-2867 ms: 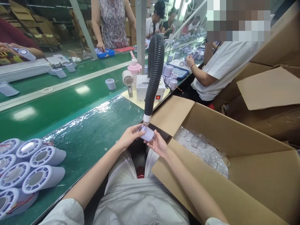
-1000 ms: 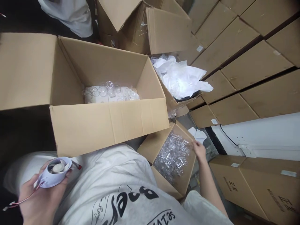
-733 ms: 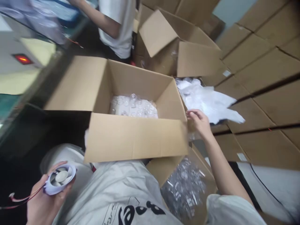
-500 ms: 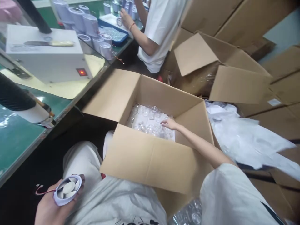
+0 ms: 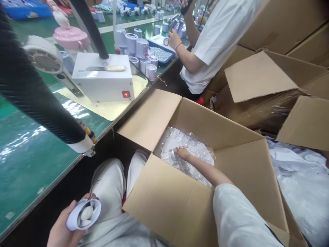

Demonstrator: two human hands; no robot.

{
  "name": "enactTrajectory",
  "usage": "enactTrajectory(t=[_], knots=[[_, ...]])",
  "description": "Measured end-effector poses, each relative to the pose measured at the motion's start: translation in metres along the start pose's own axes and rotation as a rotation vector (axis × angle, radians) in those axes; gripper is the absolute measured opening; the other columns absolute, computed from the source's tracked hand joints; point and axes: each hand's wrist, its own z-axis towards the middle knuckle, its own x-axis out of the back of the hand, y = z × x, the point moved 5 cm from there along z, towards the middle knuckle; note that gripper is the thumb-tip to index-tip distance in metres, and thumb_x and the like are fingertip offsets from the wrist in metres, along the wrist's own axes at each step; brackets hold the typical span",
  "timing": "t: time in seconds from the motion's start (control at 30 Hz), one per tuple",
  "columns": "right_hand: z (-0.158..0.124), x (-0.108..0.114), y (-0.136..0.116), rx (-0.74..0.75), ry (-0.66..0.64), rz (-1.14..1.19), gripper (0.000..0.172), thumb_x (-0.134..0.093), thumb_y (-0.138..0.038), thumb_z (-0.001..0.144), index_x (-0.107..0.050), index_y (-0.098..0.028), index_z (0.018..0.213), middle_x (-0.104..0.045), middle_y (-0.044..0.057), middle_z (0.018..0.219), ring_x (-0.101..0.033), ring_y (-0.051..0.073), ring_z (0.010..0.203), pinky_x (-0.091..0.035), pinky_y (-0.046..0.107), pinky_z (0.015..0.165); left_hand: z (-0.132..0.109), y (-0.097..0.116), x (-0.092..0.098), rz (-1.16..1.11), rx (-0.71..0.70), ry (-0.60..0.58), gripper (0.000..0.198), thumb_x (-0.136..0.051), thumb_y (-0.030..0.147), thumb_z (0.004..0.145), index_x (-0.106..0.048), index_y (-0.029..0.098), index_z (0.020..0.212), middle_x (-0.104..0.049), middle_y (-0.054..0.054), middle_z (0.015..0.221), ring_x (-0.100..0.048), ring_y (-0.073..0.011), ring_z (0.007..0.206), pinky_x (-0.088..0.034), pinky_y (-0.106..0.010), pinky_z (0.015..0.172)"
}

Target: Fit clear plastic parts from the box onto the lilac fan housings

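In my left hand (image 5: 65,223), low at the left, a small fan (image 5: 83,215) is held with its open face turned up. It has a pale lavender round housing, white blades and thin wires at the far side. My right hand (image 5: 182,153) reaches down into an open cardboard box (image 5: 239,178). Its fingers are curled together among clear plastic round pieces (image 5: 195,168), which lie on a white sheet. Whatever is between those fingers is too small and see-through to make out.
A green-topped bench (image 5: 33,164) runs along the left, with a white machine (image 5: 102,80), a knife (image 5: 108,68) on top of it and a black hose (image 5: 46,89). Lavender housings (image 5: 141,48) stand farther back. A co-worker (image 5: 205,55) works beyond the box. White plastic bags (image 5: 303,178) lie at the right.
My view has swung up and left, showing more of the bench. My left hand has tilted the fan and its wires now point away. My right hand's fingers have curled in among the clear pieces.
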Motion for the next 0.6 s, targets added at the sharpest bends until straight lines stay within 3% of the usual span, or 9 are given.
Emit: enactTrajectory(t=[0.13,0.27,0.3,0.37,0.43,0.5,0.57,0.6], knots=[[-0.006,0.033,-0.001,0.056,0.094,0.032,0.026,-0.060,-0.030,0.093,-0.060,-0.014,0.114,-0.059,0.010,0.120,-0.059,0.023,0.106,-0.051,0.045,0.090,-0.008,-0.006,-0.003,-0.085,0.088,-0.084,0.017,-0.054,0.013,0.072,-0.067,0.010,0.082,-0.073,-0.010,0.075,-0.070,-0.0243,0.066,-0.061,-0.033,0.055],[-0.037,0.084,0.001,0.185,0.274,0.135,0.017,-0.064,-0.030,0.088,-0.067,-0.013,0.086,-0.055,0.013,0.131,-0.048,0.030,0.124,-0.040,0.051,0.103,-0.016,-0.005,-0.012,-0.042,0.090,-0.325,0.015,-0.053,0.017,0.079,-0.065,0.008,0.082,-0.069,-0.009,0.069,-0.063,-0.0173,0.048,-0.051,-0.025,0.039],[-0.048,0.097,-0.002,0.214,0.317,0.172,0.023,-0.061,-0.032,0.089,-0.067,-0.014,0.077,-0.055,0.016,0.132,-0.049,0.032,0.124,-0.041,0.051,0.103,-0.017,-0.004,-0.017,0.002,0.098,-0.413,0.019,-0.053,0.023,0.082,-0.064,0.008,0.083,-0.067,-0.008,0.066,-0.059,-0.0147,0.041,-0.045,-0.022,0.032],[-0.075,0.119,-0.018,0.256,0.411,0.251,0.034,-0.046,-0.039,0.095,-0.067,-0.016,0.082,-0.055,0.018,0.132,-0.054,0.033,0.120,-0.046,0.049,0.098,-0.021,-0.002,-0.028,0.143,0.073,-0.597,0.031,-0.052,0.039,0.085,-0.061,0.010,0.085,-0.063,-0.005,0.063,-0.052,-0.0108,0.035,-0.035,-0.018,0.026],[-0.110,0.137,-0.053,0.327,0.522,0.360,0.044,-0.029,-0.043,0.100,-0.064,-0.018,0.105,-0.056,0.016,0.130,-0.055,0.030,0.120,-0.049,0.045,0.095,-0.024,0.002,-0.038,0.299,-0.005,-0.731,0.040,-0.051,0.052,0.083,-0.059,0.013,0.086,-0.062,-0.004,0.067,-0.051,-0.0090,0.037,-0.033,-0.016,0.026],[-0.150,0.148,-0.108,0.526,0.608,0.556,0.046,-0.031,-0.051,0.099,-0.058,-0.021,0.122,-0.062,0.014,0.122,-0.063,0.029,0.107,-0.055,0.041,0.085,-0.029,0.007,-0.047,0.406,-0.072,-0.812,0.041,-0.053,0.054,0.080,-0.059,0.014,0.086,-0.062,-0.004,0.073,-0.051,-0.0083,0.041,-0.033,-0.016,0.028],[-0.182,0.147,-0.176,0.707,0.564,0.431,0.047,-0.039,-0.055,0.096,-0.055,-0.026,0.130,-0.059,0.012,0.127,-0.062,0.030,0.109,-0.055,0.043,0.086,-0.038,0.011,-0.054,0.482,-0.116,-0.875,0.037,-0.057,0.049,0.078,-0.062,0.013,0.086,-0.062,-0.003,0.074,-0.049,-0.0081,0.042,-0.031,-0.016,0.029],[-0.192,0.144,-0.206,0.726,0.544,0.312,0.048,-0.044,-0.052,0.095,-0.052,-0.027,0.135,-0.057,0.014,0.130,-0.060,0.031,0.111,-0.055,0.045,0.087,-0.043,0.013,-0.056,0.532,-0.145,-0.909,0.033,-0.059,0.045,0.078,-0.064,0.013,0.085,-0.062,-0.003,0.073,-0.049,-0.0081,0.044,-0.031,-0.017,0.031]])
